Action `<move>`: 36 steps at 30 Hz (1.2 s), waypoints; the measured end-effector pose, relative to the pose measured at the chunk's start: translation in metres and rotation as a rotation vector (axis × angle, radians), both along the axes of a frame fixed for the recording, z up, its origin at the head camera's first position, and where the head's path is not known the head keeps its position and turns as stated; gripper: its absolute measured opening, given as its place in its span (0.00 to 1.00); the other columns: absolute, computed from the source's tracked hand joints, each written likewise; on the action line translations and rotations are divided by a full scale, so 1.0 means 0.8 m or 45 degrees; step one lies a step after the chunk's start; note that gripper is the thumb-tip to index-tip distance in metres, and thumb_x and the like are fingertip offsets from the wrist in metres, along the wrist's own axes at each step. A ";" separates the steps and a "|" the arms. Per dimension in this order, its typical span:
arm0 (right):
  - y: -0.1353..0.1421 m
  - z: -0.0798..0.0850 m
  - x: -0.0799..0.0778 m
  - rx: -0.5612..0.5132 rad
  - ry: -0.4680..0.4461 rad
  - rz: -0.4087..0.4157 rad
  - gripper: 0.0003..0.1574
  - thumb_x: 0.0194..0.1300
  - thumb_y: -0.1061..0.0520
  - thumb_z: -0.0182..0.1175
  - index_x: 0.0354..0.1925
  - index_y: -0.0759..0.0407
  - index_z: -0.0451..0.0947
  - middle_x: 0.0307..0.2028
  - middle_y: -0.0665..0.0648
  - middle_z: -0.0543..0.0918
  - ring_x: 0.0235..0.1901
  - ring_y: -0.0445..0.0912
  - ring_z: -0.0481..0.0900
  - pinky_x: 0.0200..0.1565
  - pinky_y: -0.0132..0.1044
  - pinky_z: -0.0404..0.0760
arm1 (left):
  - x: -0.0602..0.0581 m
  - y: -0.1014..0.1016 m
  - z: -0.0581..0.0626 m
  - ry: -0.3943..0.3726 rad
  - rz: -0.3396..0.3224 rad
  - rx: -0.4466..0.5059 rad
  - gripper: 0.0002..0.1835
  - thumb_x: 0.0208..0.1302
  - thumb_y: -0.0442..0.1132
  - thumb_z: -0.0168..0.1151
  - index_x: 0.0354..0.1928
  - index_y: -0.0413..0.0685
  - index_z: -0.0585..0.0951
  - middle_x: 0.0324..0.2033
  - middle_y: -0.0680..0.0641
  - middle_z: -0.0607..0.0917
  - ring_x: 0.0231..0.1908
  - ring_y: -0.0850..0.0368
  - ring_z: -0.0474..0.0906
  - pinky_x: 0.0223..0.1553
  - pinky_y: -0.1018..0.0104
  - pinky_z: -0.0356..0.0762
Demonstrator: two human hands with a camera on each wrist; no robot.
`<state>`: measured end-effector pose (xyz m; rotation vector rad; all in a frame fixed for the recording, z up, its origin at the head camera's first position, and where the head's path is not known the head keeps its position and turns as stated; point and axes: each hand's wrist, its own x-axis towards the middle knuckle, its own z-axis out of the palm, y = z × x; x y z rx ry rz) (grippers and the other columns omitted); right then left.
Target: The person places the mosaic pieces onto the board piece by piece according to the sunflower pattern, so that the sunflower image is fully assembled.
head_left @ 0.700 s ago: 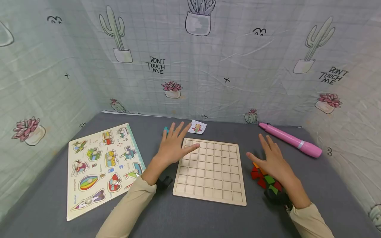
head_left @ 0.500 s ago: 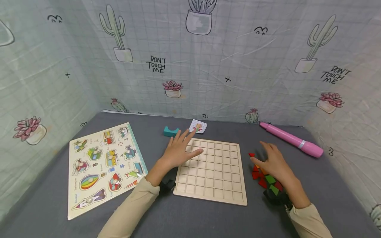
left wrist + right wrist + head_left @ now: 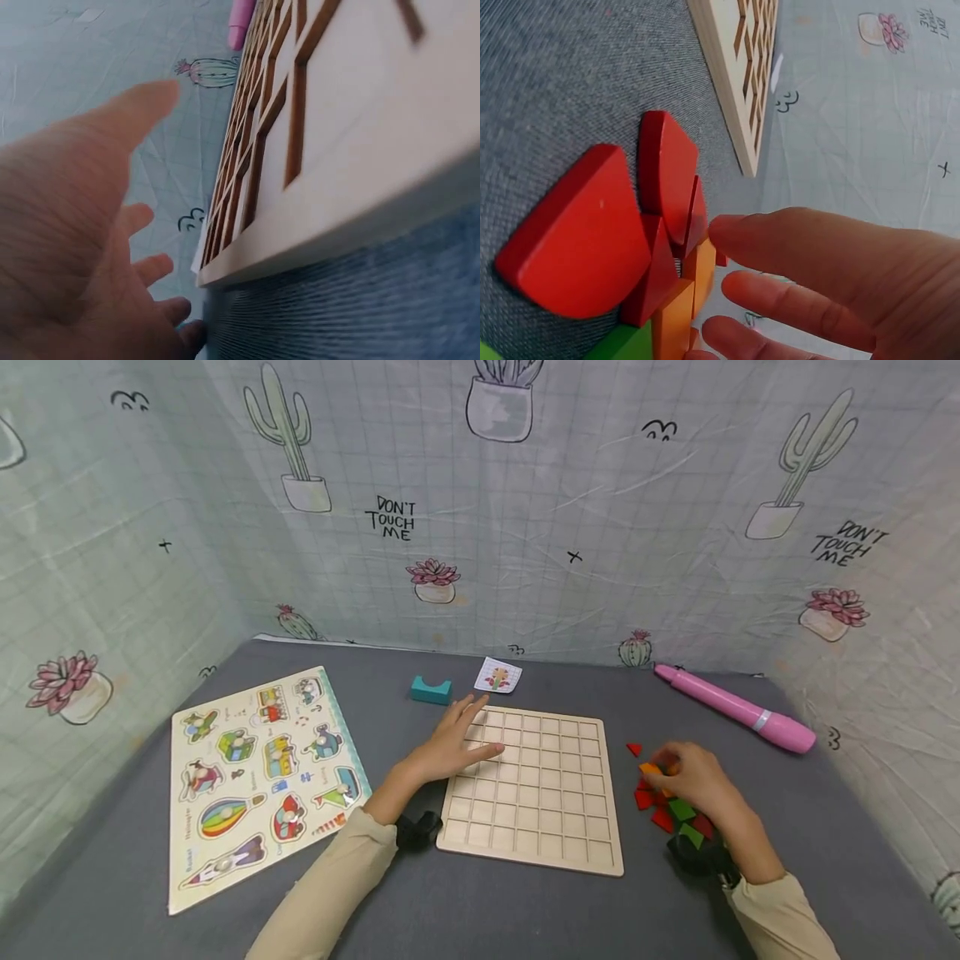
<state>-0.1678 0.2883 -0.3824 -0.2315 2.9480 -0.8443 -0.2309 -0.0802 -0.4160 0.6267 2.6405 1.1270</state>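
My right hand (image 3: pixel 693 777) is down at a pile of coloured wooden blocks, fingers bent and thumb curled in around an orange block (image 3: pixel 649 768). In the right wrist view the thumb tip is right at that orange block (image 3: pixel 702 271), with other fingertips just beyond. Beside it lie red blocks (image 3: pixel 585 236), another orange block (image 3: pixel 673 315) and a green block (image 3: pixel 681 810). My left hand (image 3: pixel 444 753) spreads its fingers over the left edge of the wooden grid board (image 3: pixel 536 793). In the left wrist view nothing lies between its extended thumb and fingers.
A picture puzzle board (image 3: pixel 262 777) lies at the left. Behind the grid board are a teal notched block (image 3: pixel 431 692) and a small pattern card (image 3: pixel 497 676). A pink marker-shaped object (image 3: pixel 735 708) lies back right. A small red triangle (image 3: pixel 634 749) sits apart from the pile.
My right hand has come down onto the pile, its spread fingers curling in around an orange block. The left hand has lowered toward the grid board's edge, uncovering the teal block.
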 end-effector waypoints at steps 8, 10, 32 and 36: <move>0.006 0.001 0.005 0.003 -0.029 -0.008 0.17 0.59 0.59 0.68 0.41 0.73 0.80 0.39 0.69 0.81 0.36 0.56 0.77 0.35 0.47 0.77 | -0.009 -0.001 -0.012 -0.022 -0.069 0.121 0.50 0.62 0.48 0.67 0.77 0.47 0.48 0.75 0.35 0.42 0.74 0.36 0.39 0.66 0.33 0.51; 0.007 0.000 0.005 -0.004 -0.038 -0.008 0.16 0.60 0.60 0.67 0.41 0.73 0.80 0.39 0.69 0.80 0.36 0.56 0.77 0.35 0.47 0.77 | -0.010 -0.003 -0.014 -0.018 -0.068 0.124 0.50 0.61 0.48 0.67 0.77 0.45 0.48 0.75 0.35 0.43 0.74 0.35 0.40 0.66 0.34 0.51; -0.005 -0.008 -0.001 0.018 0.044 -0.017 0.12 0.62 0.58 0.66 0.34 0.68 0.78 0.31 0.62 0.82 0.32 0.53 0.78 0.34 0.47 0.78 | -0.004 -0.012 -0.011 -0.049 -0.074 0.023 0.50 0.61 0.48 0.67 0.75 0.33 0.50 0.76 0.37 0.42 0.74 0.37 0.35 0.69 0.37 0.44; -0.011 -0.012 0.000 0.024 0.054 -0.062 0.13 0.62 0.56 0.66 0.32 0.66 0.77 0.28 0.59 0.80 0.28 0.49 0.75 0.30 0.42 0.74 | -0.002 -0.013 -0.010 -0.043 -0.092 0.022 0.49 0.61 0.48 0.67 0.75 0.34 0.51 0.76 0.37 0.44 0.74 0.38 0.39 0.69 0.39 0.49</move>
